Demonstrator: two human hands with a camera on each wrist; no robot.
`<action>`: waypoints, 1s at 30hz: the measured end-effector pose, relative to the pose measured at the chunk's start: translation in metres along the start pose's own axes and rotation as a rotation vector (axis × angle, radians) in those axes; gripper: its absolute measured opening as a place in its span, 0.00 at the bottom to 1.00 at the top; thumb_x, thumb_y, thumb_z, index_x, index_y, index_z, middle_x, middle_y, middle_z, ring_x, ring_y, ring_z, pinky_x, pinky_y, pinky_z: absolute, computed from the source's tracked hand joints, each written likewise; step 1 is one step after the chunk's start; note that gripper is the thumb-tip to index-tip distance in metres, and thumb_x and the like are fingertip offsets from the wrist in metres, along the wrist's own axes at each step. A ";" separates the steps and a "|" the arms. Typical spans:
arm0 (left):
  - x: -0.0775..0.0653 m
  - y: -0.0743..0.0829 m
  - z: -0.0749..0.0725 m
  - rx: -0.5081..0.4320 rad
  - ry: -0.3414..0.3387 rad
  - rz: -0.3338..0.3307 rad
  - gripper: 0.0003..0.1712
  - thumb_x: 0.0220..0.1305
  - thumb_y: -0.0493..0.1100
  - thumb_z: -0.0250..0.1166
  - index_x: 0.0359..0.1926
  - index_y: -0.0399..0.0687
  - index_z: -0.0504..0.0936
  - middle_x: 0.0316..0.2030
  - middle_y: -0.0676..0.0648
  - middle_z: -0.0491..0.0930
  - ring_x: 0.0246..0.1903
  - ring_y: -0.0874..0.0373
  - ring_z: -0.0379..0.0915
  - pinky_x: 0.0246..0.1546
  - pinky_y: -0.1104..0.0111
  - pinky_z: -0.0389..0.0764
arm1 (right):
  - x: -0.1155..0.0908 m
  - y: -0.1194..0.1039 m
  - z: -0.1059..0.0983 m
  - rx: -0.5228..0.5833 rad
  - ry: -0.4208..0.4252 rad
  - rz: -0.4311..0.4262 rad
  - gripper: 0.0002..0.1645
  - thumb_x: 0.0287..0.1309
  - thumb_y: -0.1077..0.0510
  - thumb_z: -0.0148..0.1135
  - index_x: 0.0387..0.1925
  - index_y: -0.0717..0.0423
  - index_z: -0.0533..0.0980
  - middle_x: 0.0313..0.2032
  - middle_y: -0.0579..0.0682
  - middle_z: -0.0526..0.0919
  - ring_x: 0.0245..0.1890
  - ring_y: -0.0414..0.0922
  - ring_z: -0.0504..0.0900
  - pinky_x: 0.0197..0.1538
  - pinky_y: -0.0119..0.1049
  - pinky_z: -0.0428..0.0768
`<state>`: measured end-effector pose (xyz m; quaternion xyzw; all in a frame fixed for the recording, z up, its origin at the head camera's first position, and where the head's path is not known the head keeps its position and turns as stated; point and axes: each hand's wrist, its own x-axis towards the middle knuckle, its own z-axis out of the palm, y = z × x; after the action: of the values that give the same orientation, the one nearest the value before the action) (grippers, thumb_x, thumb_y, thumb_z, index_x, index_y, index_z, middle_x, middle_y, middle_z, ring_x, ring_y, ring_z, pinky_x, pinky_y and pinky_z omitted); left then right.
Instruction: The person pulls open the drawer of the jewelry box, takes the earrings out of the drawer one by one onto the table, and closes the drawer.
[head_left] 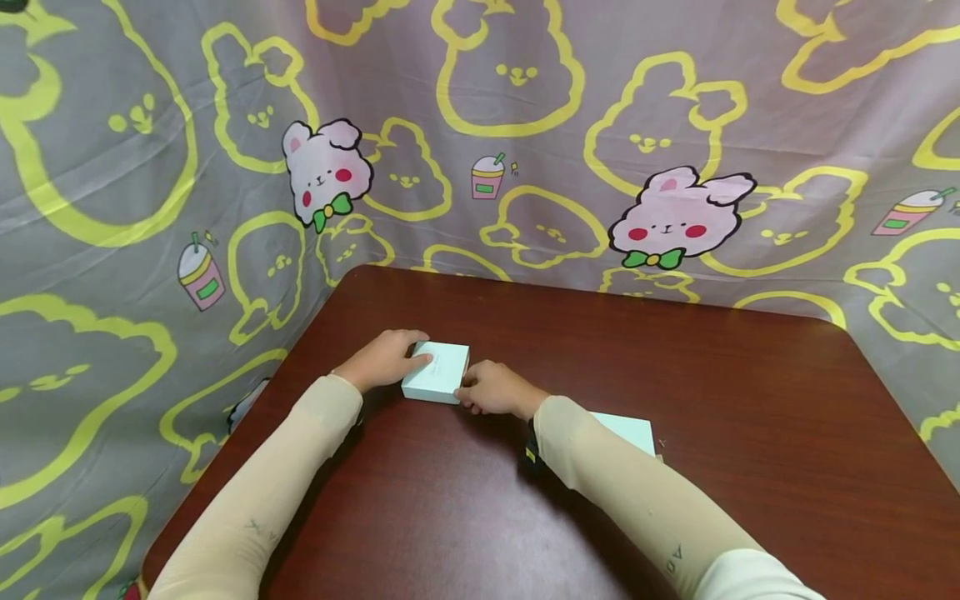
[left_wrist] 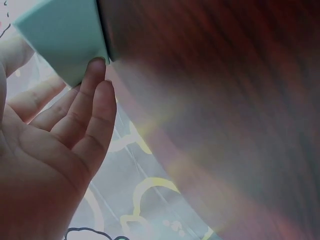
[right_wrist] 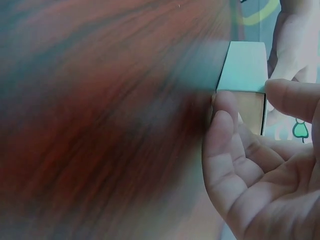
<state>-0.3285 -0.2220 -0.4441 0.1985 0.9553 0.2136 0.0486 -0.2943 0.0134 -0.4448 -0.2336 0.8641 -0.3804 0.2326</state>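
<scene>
A small mint-green cardboard box [head_left: 438, 372] lies flat on the table, with faint lettering on its top. My left hand [head_left: 386, 360] grips its left side, thumb on the top and fingers against the sides. In the left wrist view, two fingertips of the left hand [left_wrist: 60, 130] meet the box's side [left_wrist: 65, 45]. At the right end, my right hand [head_left: 495, 389] pinches the box near its front corner. The right wrist view shows the thumb of the right hand [right_wrist: 265, 165] at the top edge and curled fingers partly hiding a tan end face [right_wrist: 252, 111].
A second mint-green box [head_left: 628, 429] lies to the right, partly hidden behind the right forearm, with a small tan bit at its corner. The dark reddish-brown table [head_left: 750, 400] meets a patterned cloth [head_left: 525, 83] hanging behind and to the left.
</scene>
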 end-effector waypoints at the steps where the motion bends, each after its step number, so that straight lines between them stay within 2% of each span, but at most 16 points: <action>1: -0.001 0.000 0.000 0.002 0.001 0.003 0.28 0.68 0.49 0.62 0.62 0.37 0.74 0.56 0.41 0.77 0.55 0.49 0.72 0.54 0.55 0.72 | -0.001 0.000 0.000 -0.002 0.001 -0.002 0.14 0.67 0.53 0.59 0.33 0.59 0.82 0.26 0.52 0.84 0.25 0.46 0.82 0.28 0.34 0.79; 12: -0.010 0.002 0.001 0.001 0.007 0.000 0.28 0.67 0.50 0.62 0.62 0.38 0.75 0.56 0.41 0.76 0.56 0.49 0.71 0.56 0.54 0.71 | -0.009 -0.004 0.003 -0.008 -0.010 -0.028 0.14 0.67 0.54 0.59 0.31 0.60 0.82 0.25 0.51 0.83 0.22 0.42 0.79 0.27 0.34 0.77; 22: -0.019 0.008 0.004 -0.010 -0.002 0.026 0.27 0.68 0.49 0.63 0.61 0.37 0.75 0.55 0.41 0.77 0.56 0.49 0.72 0.55 0.54 0.71 | -0.019 -0.004 0.006 -0.029 -0.021 -0.021 0.14 0.67 0.53 0.59 0.31 0.58 0.82 0.24 0.50 0.83 0.20 0.40 0.78 0.27 0.34 0.77; 30: -0.025 0.015 0.007 -0.014 -0.010 0.037 0.27 0.67 0.49 0.63 0.61 0.38 0.75 0.55 0.42 0.77 0.54 0.51 0.72 0.54 0.55 0.72 | -0.029 -0.004 0.009 -0.087 -0.015 -0.030 0.15 0.67 0.52 0.59 0.28 0.56 0.81 0.20 0.48 0.81 0.19 0.38 0.76 0.26 0.33 0.75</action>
<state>-0.2990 -0.2170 -0.4438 0.2170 0.9497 0.2201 0.0506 -0.2658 0.0233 -0.4405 -0.2594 0.8744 -0.3442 0.2228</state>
